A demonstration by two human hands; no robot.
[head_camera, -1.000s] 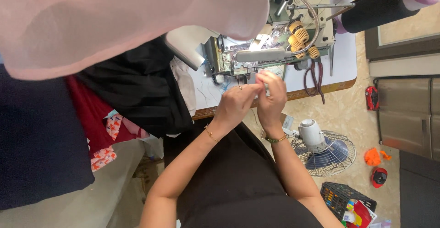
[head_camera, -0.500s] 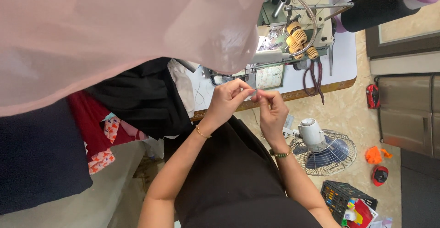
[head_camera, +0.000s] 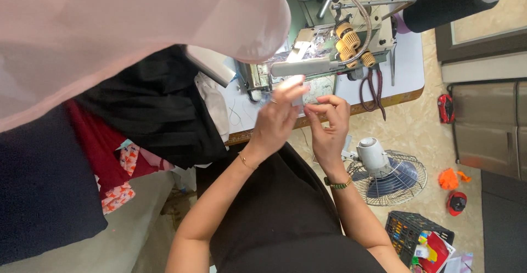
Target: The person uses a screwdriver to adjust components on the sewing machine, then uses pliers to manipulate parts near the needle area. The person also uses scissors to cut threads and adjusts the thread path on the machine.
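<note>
Both hands are raised together just in front of the sewing machine [head_camera: 329, 48], at the front edge of the white table [head_camera: 406, 59]. My left hand [head_camera: 277, 118] wears a thin gold bracelet, and its fingers are curled around a small pale piece [head_camera: 303, 100]. My right hand [head_camera: 329, 122], with a watch on the wrist, pinches the same piece from the right with thumb and forefinger. The piece is too small and bright to tell what it is.
Pink cloth [head_camera: 137, 31] hangs close over the upper left. Black fabric [head_camera: 153, 108] and red cloth [head_camera: 93, 152] are piled left of the machine. Dark-handled pliers [head_camera: 373, 89] lie on the table. A small fan [head_camera: 384, 171] and a black crate [head_camera: 417, 232] stand on the floor.
Both hands pulled back from the machine toward me, then rose again to its front; the pinch on something thin is now a hold on a small pale piece.
</note>
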